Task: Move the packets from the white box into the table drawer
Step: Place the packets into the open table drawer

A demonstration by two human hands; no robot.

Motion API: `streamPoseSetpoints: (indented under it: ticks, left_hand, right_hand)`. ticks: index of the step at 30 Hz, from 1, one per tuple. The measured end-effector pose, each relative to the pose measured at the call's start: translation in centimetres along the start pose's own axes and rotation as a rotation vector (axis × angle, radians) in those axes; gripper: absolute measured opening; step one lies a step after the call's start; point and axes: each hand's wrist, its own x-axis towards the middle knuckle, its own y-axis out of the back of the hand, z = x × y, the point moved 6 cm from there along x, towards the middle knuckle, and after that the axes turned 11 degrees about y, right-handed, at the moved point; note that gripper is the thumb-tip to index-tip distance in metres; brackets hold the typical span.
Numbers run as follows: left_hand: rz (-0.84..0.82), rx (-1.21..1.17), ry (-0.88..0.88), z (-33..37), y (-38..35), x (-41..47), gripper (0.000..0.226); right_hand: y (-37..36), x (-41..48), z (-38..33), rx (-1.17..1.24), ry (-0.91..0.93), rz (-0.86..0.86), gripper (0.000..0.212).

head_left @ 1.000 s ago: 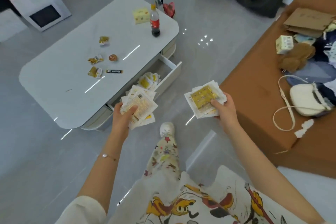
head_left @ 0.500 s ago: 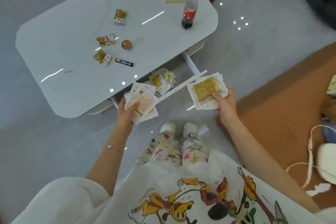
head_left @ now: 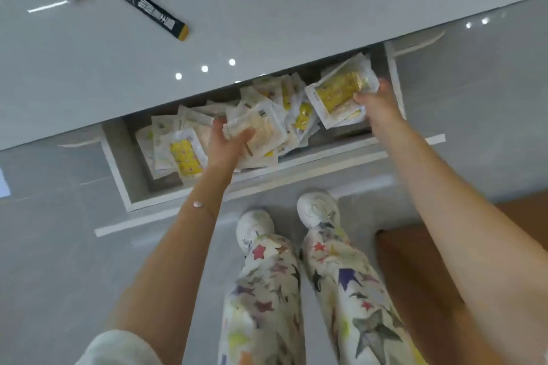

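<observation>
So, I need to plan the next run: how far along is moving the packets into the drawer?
Done: a pile of packets already lies in the open drawer. In hand: the left hand grips a stack and the right hand a second stack, both over the pile, not yet released. Left: drop both; the white box is out of view, so what remains there is unknown.

You are looking steeply down at a glossy grey floor (head_left: 59,246), crossed by faint pale lines. A table (head_left: 267,9) with a smooth, pale grey-white top fills the upper part of your view, its near edge rising slantwise from left to right. Small round light spots (head_left: 204,68) gleam on the top near that edge, and more glint on the floor at your upper right. At your lower right sits brown furniture (head_left: 409,281); its kind is unclear.
</observation>
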Motion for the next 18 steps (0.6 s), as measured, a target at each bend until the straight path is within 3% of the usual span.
streamPoseSetpoints:
  ticks: [4,11,15,18]
  left_hand:
    - [0.122,0.116,-0.083,0.1,-0.4,2.7,0.065]
    - [0.201,0.253,-0.203,2.0,0.3,-1.4,0.066]
    - [0.168,0.416,-0.283,4.6,2.7,-8.9,0.07]
    - [0.111,0.542,-0.311,7.2,5.4,-16.3,0.065]
  right_hand:
    - [-2.6,4.0,2.7,-0.085,-0.089,-0.079,0.061]
    - [-2.1,0.7,1.0,-0.211,-0.064,-0.062,0.051]
    - [-0.7,-7.8,-5.2,-0.608,0.171,-0.151,0.069]
    - [-0.4,-15.7,-11.4,-0.78,0.385,-0.263,0.064]
